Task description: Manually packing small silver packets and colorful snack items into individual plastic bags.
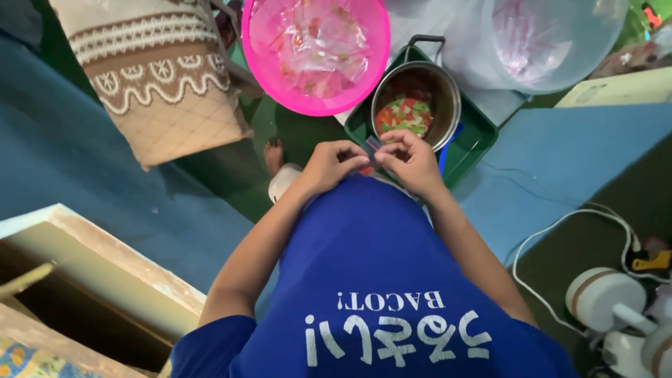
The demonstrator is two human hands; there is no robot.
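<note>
Head view: packet (372, 145) upright between hands (334, 165).

The person wears a bright blue short-sleeved T-shirt (378, 280) with white printed lettering across the chest, seen upside down from the head camera. The sleeves end above the elbows, leaving both forearms bare. No rings, watch or bracelets show on the left hand (332, 166) or right hand (413, 162).
</note>
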